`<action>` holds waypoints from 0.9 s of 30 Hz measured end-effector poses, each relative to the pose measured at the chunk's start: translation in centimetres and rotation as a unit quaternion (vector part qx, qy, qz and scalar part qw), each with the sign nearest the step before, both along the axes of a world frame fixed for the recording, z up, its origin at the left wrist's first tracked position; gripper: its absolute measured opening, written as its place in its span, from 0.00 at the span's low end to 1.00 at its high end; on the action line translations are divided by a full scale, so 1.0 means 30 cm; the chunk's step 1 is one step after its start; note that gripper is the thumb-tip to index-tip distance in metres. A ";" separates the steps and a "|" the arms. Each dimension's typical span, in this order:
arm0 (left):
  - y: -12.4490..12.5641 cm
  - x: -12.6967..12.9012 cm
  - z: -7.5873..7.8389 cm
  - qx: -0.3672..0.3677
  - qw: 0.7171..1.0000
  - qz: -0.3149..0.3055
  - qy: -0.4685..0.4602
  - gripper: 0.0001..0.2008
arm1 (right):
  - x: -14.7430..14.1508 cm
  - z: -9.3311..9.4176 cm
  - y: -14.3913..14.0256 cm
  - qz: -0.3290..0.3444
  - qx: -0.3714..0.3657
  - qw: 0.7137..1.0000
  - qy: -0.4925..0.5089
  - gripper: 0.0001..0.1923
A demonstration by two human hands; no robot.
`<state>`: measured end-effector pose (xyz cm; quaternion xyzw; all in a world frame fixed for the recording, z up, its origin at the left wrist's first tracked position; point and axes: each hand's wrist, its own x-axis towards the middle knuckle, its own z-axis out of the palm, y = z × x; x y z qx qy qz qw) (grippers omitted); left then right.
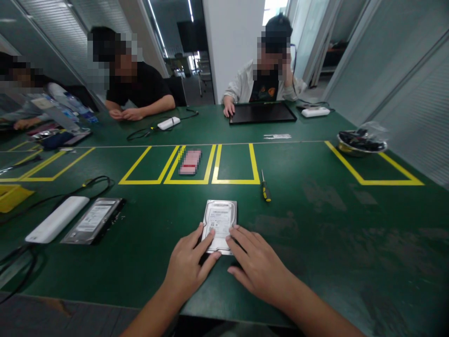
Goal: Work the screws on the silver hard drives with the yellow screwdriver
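Note:
A silver hard drive (pixel 220 217) with a white label lies flat on the green table in front of me. My left hand (pixel 189 260) holds its near left corner: the thumb is at the near edge, one finger on the top face and another along the left side. On the right side, the fingers of my right hand (pixel 257 260) rest stretched out over the drive's edge, the thumb apart from it. Beyond the drive, to the right, is a screwdriver (pixel 266 189) with a yellow and black handle. A second hard drive (pixel 93 220) lies to the left.
A white power bank (pixel 58 219) with black cables is at the left, near a yellow tray (pixel 14 197). Yellow tape marks (pixel 235 181) cross the table; a pink object (pixel 190 161) lies within one. A metal bowl (pixel 363 149) stands far right. Several people sit opposite, one touching a black panel (pixel 263 113).

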<state>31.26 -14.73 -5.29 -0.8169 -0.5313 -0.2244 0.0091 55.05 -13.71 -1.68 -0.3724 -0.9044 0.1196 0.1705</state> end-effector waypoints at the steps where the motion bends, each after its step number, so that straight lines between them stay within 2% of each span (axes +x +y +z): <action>1: -0.001 0.001 -0.001 0.003 1.000 -0.002 0.004 0.25 | -0.003 -0.006 0.000 0.002 -0.001 1.000 -0.003 0.27; 6: -0.007 0.001 0.001 -0.004 1.000 -0.006 0.003 0.27 | -0.016 -0.022 0.000 0.002 -0.008 1.000 -0.021 0.28; 14: -0.003 -0.003 0.008 -0.060 0.998 0.003 -0.021 0.38 | -0.037 0.001 0.010 -0.012 -0.018 0.999 -0.040 0.24; 20: -0.007 -0.014 0.005 -0.064 0.998 -0.015 0.002 0.36 | -0.049 0.034 0.027 0.009 0.013 0.996 -0.087 0.26; 24: -0.009 -0.017 0.014 -0.070 0.997 -0.014 -0.013 0.34 | -0.063 0.064 0.052 0.021 0.019 0.994 -0.108 0.21; 27: -0.009 -0.020 0.017 -0.084 0.996 -0.011 -0.034 0.32 | -0.077 0.064 0.068 0.011 0.020 0.995 -0.098 0.19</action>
